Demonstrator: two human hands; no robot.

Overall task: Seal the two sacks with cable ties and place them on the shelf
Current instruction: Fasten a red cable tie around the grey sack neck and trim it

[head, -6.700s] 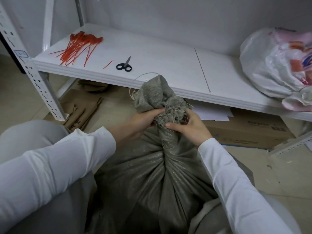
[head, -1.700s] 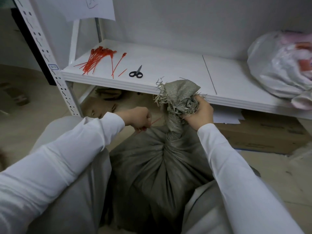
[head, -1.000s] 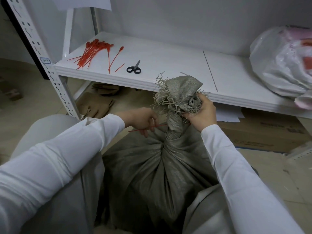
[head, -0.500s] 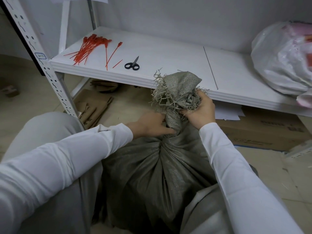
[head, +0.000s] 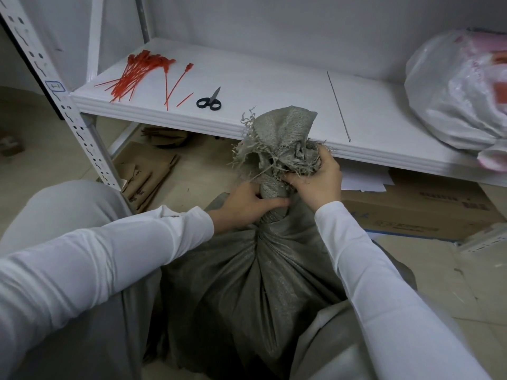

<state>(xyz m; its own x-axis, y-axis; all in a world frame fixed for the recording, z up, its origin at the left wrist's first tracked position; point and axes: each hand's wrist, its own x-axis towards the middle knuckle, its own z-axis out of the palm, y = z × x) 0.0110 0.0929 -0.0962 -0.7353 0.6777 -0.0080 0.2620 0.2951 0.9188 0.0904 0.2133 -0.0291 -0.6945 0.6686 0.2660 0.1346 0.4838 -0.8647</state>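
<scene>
A grey woven sack (head: 247, 292) stands on the floor between my knees, its mouth gathered into a frayed bunch (head: 279, 138). My right hand (head: 315, 179) grips that bunch just above the twisted neck. My left hand (head: 244, 207) wraps around the neck from the left, fingers pressed on the fabric; the red cable tie it carried is hidden from view. A pile of red cable ties (head: 134, 75) lies at the left end of the white shelf (head: 274, 86). A white plastic sack (head: 461, 91) lies on the shelf at the right.
Black scissors (head: 210, 100) and two loose red ties (head: 175, 86) lie on the shelf near the pile. A perforated shelf post (head: 68, 111) stands at the left. Folded cardboard (head: 145, 176) and a cardboard box (head: 419, 209) sit under the shelf.
My left hand brought a red cable tie from beside the sack up to its neck and now closes around the neck; the tie has gone out of sight. My right hand keeps its grip.
</scene>
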